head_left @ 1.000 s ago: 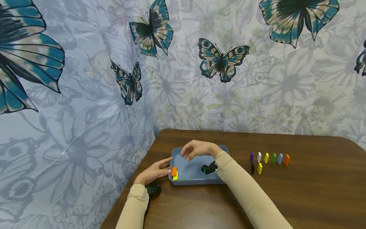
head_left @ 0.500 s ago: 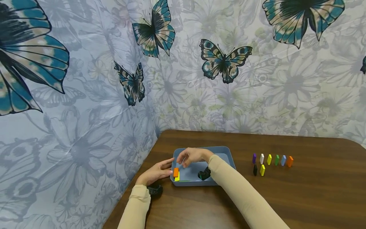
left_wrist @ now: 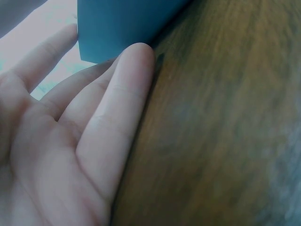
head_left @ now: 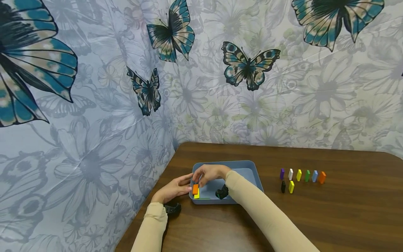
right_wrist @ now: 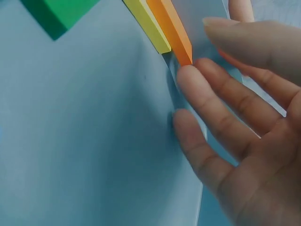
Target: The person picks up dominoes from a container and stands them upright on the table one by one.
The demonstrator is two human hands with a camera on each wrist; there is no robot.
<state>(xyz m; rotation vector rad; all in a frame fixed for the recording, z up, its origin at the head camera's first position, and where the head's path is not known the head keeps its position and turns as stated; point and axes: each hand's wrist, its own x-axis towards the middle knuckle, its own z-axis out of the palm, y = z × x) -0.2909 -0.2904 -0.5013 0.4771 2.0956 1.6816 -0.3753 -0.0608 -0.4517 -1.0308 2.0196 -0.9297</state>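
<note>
A blue tray [head_left: 247, 168] sits on the table under both hands. Along its left side, an orange block [head_left: 195, 189] lies against a yellow block [head_left: 197, 196]. A green block [right_wrist: 66, 14] shows in the right wrist view. My right hand [head_left: 211, 172] reaches into the tray; its fingertips [right_wrist: 192, 77] are at the near end of the orange block, seemingly touching it, with the thumb held apart. My left hand [head_left: 172, 189] rests with extended fingers against the tray's outer left wall [left_wrist: 122, 28]; it holds nothing.
Right of the tray, small blocks stand upright in two rows on the wooden table [head_left: 315, 217]. Purple [head_left: 282, 173], white [head_left: 290, 174], green [head_left: 307, 175] and orange [head_left: 322, 177] ones are in the back row; black [head_left: 283, 186] and yellow [head_left: 291, 187] ones stand in front.
My right hand has moved left and down across the tray to the orange block. The left hand stays at the tray's side. The whole view has shifted slightly.
</note>
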